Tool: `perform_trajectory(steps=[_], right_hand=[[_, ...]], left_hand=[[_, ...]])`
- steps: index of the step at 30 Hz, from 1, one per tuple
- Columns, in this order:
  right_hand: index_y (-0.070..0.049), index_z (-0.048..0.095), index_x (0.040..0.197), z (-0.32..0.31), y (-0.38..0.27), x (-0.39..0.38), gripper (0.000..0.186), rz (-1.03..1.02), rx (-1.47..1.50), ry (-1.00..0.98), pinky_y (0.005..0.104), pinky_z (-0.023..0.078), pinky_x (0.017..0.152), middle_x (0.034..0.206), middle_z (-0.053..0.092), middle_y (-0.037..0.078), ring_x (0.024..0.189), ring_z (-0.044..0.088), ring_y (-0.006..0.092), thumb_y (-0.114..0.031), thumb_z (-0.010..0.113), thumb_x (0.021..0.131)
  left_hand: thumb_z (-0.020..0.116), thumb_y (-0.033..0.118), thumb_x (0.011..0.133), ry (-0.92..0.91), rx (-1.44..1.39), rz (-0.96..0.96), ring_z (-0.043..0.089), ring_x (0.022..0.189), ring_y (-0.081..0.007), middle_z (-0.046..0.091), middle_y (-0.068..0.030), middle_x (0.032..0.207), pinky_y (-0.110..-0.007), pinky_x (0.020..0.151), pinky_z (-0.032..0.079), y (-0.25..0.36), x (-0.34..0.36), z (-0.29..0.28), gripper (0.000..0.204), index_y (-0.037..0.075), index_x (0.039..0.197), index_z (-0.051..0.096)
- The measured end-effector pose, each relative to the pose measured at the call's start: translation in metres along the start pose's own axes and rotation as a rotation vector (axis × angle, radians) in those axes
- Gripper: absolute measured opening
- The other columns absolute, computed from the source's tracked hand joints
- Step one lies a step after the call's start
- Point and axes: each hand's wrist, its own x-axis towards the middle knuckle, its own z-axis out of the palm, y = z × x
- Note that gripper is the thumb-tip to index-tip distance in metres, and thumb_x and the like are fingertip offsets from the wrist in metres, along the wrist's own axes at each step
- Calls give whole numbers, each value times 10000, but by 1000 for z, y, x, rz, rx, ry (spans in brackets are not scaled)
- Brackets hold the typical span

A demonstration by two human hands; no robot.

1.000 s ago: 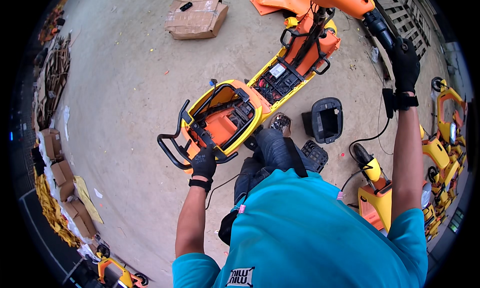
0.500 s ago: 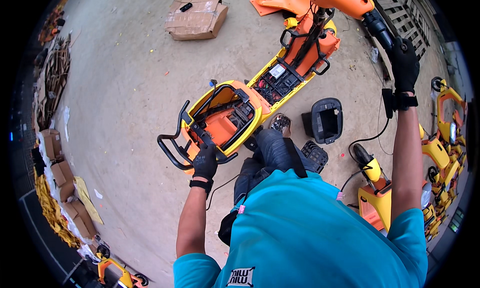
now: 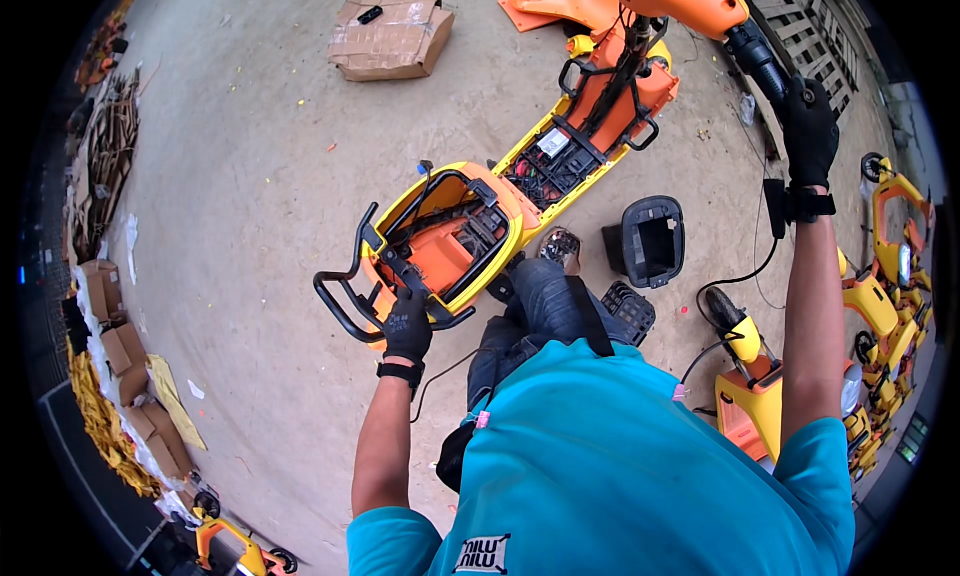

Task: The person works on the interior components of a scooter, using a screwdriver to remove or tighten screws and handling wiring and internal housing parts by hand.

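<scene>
An orange and yellow electric scooter (image 3: 528, 208) stands aslant before me, its seat opening uncovered. Wiring and a pale box show in the uncovered floorboard bay (image 3: 553, 166). At the tail, my left hand (image 3: 408, 326), in a black glove, is closed on the black rear rack (image 3: 340, 301); its fingertips are partly hidden. My right hand (image 3: 810, 141), also gloved in black, wraps round the end of the black handlebar grip (image 3: 757, 61) at the upper right. A black cable runs from a strap at my right wrist.
A black plastic bin (image 3: 665, 238) lies beside my feet, with a black crate (image 3: 628, 314) nearby. Farther off sits a cardboard box (image 3: 390, 41) with a small black object on it. Orange panels (image 3: 570, 4) lie beyond the scooter. More yellow scooters (image 3: 880, 316) crowd the right; cartons (image 3: 125, 351) line the left.
Both hands keep their places on the rack and the handlebar grip. The left hand has shifted only very slightly to the left; the scooter looks the same.
</scene>
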Motion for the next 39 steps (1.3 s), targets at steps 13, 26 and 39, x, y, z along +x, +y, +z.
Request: perform_trajectory(steps=[13, 26, 39], right_hand=[[-55, 633, 1007, -2, -4, -2, 374, 11, 10, -9, 404, 478, 720, 901, 668, 177, 836, 649, 351, -400, 517, 923], [-73, 644, 1024, -3, -6, -2, 382, 57, -34, -23, 393, 490, 741, 931, 687, 158, 860, 662, 328, -416, 511, 922], [-60, 636, 998, -3, -6, -3, 378, -4, -23, 8, 401, 480, 728, 907, 665, 177, 852, 652, 343, -409, 515, 917]], left_hand=[[589, 127, 852, 100, -118, 2, 641, 825, -392, 582, -213, 996, -485, 700, 513, 4, 4, -3, 158, 55, 991, 567], [581, 126, 871, -113, 14, -315, 630, 836, -388, 574, -216, 985, -479, 701, 511, 1, 8, 2, 118, 67, 973, 580], [583, 112, 847, -108, 4, -271, 635, 859, -370, 601, -197, 923, -462, 702, 514, 8, 6, -3, 147, 51, 981, 576]])
